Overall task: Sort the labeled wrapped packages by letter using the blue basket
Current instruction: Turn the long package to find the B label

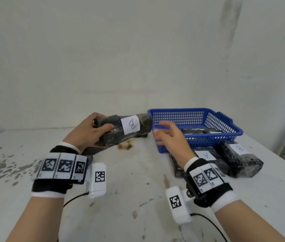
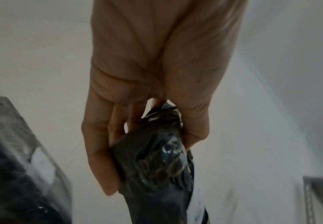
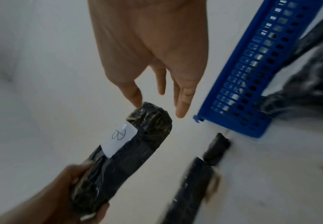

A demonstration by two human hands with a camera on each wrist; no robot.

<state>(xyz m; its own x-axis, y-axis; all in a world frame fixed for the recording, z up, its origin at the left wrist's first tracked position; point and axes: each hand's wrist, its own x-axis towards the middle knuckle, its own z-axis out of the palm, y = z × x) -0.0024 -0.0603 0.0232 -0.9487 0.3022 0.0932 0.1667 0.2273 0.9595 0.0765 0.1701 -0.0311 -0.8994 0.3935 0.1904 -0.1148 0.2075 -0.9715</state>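
Three handwritten labels are readable in the head view: a "B" on the package in my left hand (image 1: pixel 87 131), an "A" on the A package (image 1: pixel 206 159) lying flat on the table (image 1: pixel 129 198) in front of the blue basket (image 1: pixel 225 123), and a "B" on the second B package (image 1: pixel 241 159) just right of it. Each letter sits on a white paper slip under glossy clear film.

My left hand grips the held B package (image 1: pixel 126 130) at its near end, thumb on top and fingers curled beneath, lifting it off the table with its far end pointing at the basket's left wall. It is a long dark bundle, crinkled and shiny. My right hand (image 1: pixel 170 137) is spread and holds nothing, fingers extended toward the package's far end beside the basket's near left corner.

The basket is rigid plastic lattice, rectangular, with at least one dark wrapped package inside; its label I cannot read.

From the right wrist, my thumb tip looks to be right at the package's end cap, and another dark package (image 3: pixel 195 181) lies on the table below. The left wrist view shows the puckered, gathered wrap at the gripped end, which the head view hides.
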